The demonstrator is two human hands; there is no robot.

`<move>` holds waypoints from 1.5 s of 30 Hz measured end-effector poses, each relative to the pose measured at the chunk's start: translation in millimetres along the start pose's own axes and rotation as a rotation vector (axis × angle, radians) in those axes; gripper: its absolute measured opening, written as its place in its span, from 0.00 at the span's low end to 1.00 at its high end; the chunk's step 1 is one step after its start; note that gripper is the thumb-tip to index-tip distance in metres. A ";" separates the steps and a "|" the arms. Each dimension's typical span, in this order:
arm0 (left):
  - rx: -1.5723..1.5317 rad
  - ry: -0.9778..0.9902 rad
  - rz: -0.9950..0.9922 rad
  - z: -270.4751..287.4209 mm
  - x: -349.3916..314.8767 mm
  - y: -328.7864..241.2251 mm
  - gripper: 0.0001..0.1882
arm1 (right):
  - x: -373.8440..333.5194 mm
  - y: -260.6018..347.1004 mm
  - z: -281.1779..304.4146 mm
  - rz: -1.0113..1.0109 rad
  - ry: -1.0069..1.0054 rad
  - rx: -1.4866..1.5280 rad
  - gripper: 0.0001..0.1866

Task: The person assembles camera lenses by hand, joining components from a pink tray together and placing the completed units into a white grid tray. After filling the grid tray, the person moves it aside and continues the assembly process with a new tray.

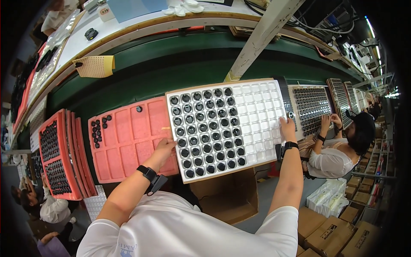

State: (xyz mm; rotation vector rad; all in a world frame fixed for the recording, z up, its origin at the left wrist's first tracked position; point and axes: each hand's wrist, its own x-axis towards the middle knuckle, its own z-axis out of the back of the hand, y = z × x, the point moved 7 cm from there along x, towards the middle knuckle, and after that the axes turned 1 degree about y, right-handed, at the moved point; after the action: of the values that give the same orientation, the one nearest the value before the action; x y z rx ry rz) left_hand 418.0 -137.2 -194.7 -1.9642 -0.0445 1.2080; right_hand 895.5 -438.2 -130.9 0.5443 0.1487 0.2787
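Note:
A white plastic tray (259,124) with rows of square pockets lies in front of me, on a brown cardboard sheet (214,176). Small black round parts (209,115) fill its left columns; the right-hand pockets hold nothing. My left hand (164,150) grips the tray's left edge, fingers partly hidden by it. At the right edge, my right hand (288,128) has its thumb on top and its other fingers mostly out of sight. Just left of the white tray lies a red compartment tray (128,159), with several loose black parts (97,130) in its far left corner.
Upright red trays (64,150) lean together at the left. A metal post (259,40) rises beyond the green conveyor belt (150,77). At the right a co-worker (336,156) handles another filled tray (310,109). An open cardboard box (227,199) stands below.

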 end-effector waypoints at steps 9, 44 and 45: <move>0.024 -0.006 0.010 2.6 6.3 6.9 0.08 | 9.5 -21.8 0.5 -0.020 0.085 0.087 0.20; 0.039 -0.063 -0.135 3.7 -7.3 2.6 0.09 | -10.1 28.4 48.4 0.089 0.058 0.026 0.20; 0.026 -0.061 -0.141 4.1 -7.2 2.6 0.09 | -10.1 28.3 48.7 0.086 0.056 0.040 0.20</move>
State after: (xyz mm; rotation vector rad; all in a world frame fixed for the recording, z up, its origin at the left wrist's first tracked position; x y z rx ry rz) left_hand 410.1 -139.4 -192.0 -1.8691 -0.1943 1.1701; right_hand 890.0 -441.8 -74.1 0.5838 0.1862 0.3753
